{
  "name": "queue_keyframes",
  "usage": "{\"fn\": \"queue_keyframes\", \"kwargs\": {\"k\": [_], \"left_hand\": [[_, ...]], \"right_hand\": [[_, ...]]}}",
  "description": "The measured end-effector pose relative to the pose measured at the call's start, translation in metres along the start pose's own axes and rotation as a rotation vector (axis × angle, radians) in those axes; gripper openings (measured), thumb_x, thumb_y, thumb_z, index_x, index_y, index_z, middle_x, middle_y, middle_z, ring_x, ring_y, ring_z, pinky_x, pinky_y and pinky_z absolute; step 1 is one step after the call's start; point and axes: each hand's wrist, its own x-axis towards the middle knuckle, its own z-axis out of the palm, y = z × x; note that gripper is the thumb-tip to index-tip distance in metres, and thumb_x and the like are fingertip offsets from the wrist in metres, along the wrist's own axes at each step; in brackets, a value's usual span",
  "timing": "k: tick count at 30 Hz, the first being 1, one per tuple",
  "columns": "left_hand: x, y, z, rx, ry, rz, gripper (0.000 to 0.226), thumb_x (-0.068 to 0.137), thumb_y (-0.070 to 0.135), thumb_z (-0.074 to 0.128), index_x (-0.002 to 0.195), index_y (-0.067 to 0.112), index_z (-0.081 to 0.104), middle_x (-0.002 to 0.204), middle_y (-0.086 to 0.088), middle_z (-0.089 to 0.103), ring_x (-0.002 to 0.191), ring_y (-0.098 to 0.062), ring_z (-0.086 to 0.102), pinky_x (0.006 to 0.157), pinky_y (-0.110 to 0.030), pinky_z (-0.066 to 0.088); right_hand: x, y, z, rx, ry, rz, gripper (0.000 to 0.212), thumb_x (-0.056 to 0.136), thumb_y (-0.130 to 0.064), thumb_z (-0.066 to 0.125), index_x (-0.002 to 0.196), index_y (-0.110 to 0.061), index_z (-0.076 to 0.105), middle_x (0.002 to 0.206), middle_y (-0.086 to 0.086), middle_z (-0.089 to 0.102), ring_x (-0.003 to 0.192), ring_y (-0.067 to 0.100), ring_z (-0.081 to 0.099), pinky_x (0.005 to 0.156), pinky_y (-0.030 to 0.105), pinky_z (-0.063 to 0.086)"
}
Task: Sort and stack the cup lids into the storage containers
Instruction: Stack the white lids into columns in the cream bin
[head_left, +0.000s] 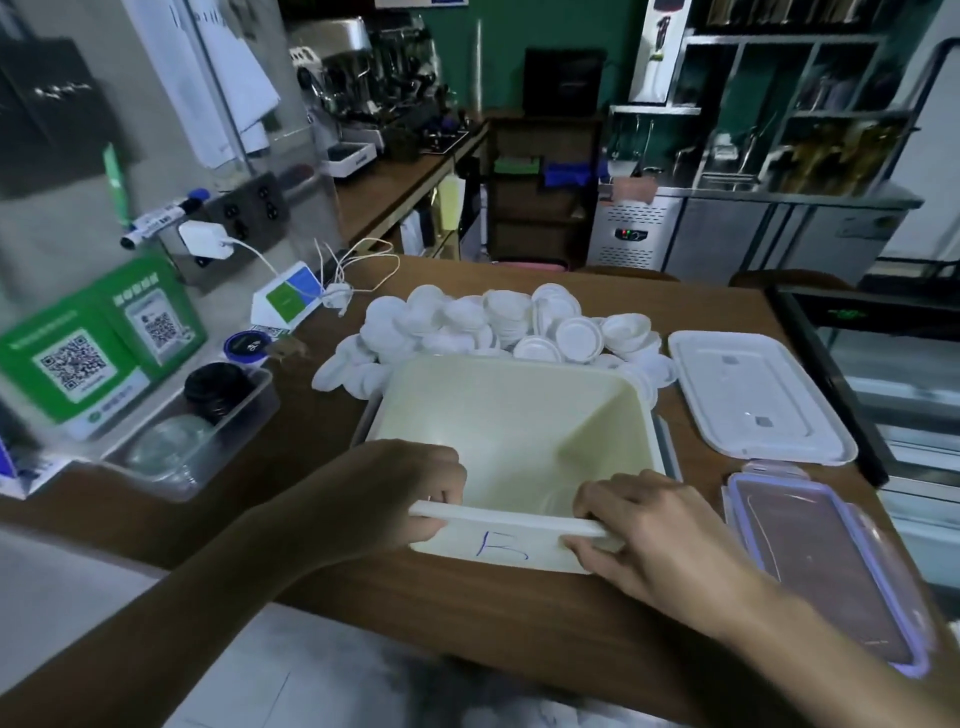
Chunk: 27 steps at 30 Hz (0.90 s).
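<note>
Grip: your L hand (410, 493) & R hand (660, 530) each pinched container B's (519, 410) near rim.
Lids (498, 317): looked light, flimsy; edges seemed best hold.

One cream rectangular plastic container (511, 410); two bare hands, the left hand (400, 493) and the right hand (660, 535); one heap of white round plastic cup lids (498, 322), too many to count singly; two flat rectangular container lids, one white lid (758, 395) and one clear purple-rimmed lid (815, 566); two green QR-code signs, a nearer sign (72, 364) and a farther sign (156, 322); one clear plastic tub (262, 400); one white plug-in charger (205, 240); one blue-capped marker pen (161, 218)
</note>
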Motion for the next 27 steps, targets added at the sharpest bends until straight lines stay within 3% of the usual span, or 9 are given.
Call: {"fn": "queue_keyframes", "kwargs": {"k": [4, 7, 11, 13, 16, 19, 23, 27], "left_hand": [[-0.008, -0.012, 0.009, -0.052, -0.048, 0.024, 0.015, 0.086, 0.017, 0.074, 0.082, 0.028, 0.064, 0.084, 0.011, 0.060, 0.074, -0.009, 0.058, 0.065, -0.025, 0.049], [-0.008, -0.015, 0.000, -0.066, -0.071, 0.096, 0.018, 0.084, 0.015, 0.072, 0.079, 0.027, 0.060, 0.083, 0.013, 0.054, 0.071, -0.004, 0.053, 0.060, -0.026, 0.046], [-0.006, -0.027, -0.008, -0.099, -0.164, 0.112, 0.015, 0.087, 0.020, 0.071, 0.083, 0.029, 0.059, 0.087, 0.014, 0.057, 0.079, -0.002, 0.055, 0.066, -0.025, 0.047], [-0.004, -0.028, -0.012, -0.100, -0.235, 0.114, 0.014, 0.087, 0.034, 0.076, 0.089, 0.030, 0.062, 0.090, 0.016, 0.057, 0.087, 0.000, 0.055, 0.073, -0.023, 0.047], [0.001, -0.034, -0.021, -0.155, -0.316, 0.078, 0.040, 0.077, 0.066, 0.079, 0.099, 0.035, 0.065, 0.093, 0.020, 0.059, 0.094, 0.000, 0.056, 0.080, -0.024, 0.050], [0.012, -0.046, -0.034, -0.226, -0.233, 0.102, 0.043, 0.078, 0.075, 0.072, 0.098, 0.038, 0.068, 0.092, 0.022, 0.060, 0.095, -0.002, 0.059, 0.080, -0.024, 0.051], [0.039, -0.069, -0.043, -0.279, -0.076, 0.110, 0.021, 0.090, 0.054, 0.073, 0.097, 0.034, 0.072, 0.092, 0.018, 0.065, 0.097, -0.003, 0.061, 0.079, -0.016, 0.047], [0.070, -0.096, -0.039, -0.258, 0.093, 0.077, 0.017, 0.093, 0.047, 0.072, 0.107, 0.037, 0.070, 0.102, 0.021, 0.065, 0.105, 0.000, 0.060, 0.089, -0.028, 0.051]], "right_hand": [[-0.003, -0.018, 0.009, -0.026, -0.022, 0.023, 0.029, 0.082, -0.039, 0.082, 0.086, -0.024, 0.057, 0.069, -0.011, 0.055, 0.062, 0.015, 0.049, 0.056, 0.027, 0.041], [-0.001, -0.030, 0.009, -0.060, -0.059, 0.059, 0.029, 0.081, -0.040, 0.082, 0.085, -0.025, 0.057, 0.071, -0.011, 0.054, 0.063, 0.015, 0.048, 0.056, 0.028, 0.038], [0.008, -0.043, 0.002, -0.064, -0.150, 0.105, 0.025, 0.085, -0.050, 0.072, 0.087, -0.028, 0.059, 0.072, -0.013, 0.056, 0.062, 0.013, 0.053, 0.057, 0.022, 0.029], [0.012, -0.050, -0.004, -0.034, -0.206, 0.148, 0.033, 0.082, -0.062, 0.068, 0.089, -0.031, 0.061, 0.074, -0.016, 0.057, 0.062, 0.011, 0.056, 0.057, 0.020, 0.027], [0.021, -0.060, -0.014, 0.097, -0.254, 0.263, 0.050, 0.079, -0.084, 0.058, 0.095, -0.036, 0.058, 0.080, -0.020, 0.056, 0.069, 0.005, 0.056, 0.058, 0.021, 0.038], [0.034, -0.060, -0.019, 0.211, -0.239, 0.351, 0.051, 0.086, -0.085, 0.047, 0.105, -0.039, 0.059, 0.092, -0.024, 0.059, 0.082, -0.001, 0.060, 0.071, 0.025, 0.049], [0.059, -0.050, -0.019, 0.212, -0.162, 0.404, 0.040, 0.094, -0.076, 0.046, 0.109, -0.041, 0.060, 0.096, -0.029, 0.058, 0.066, 0.001, 0.062, 0.064, 0.020, 0.048], [0.085, -0.024, -0.013, 0.172, -0.090, 0.438, 0.036, 0.093, -0.067, 0.049, 0.110, -0.039, 0.062, 0.095, -0.027, 0.063, 0.079, -0.004, 0.062, 0.069, 0.030, 0.053]]}}
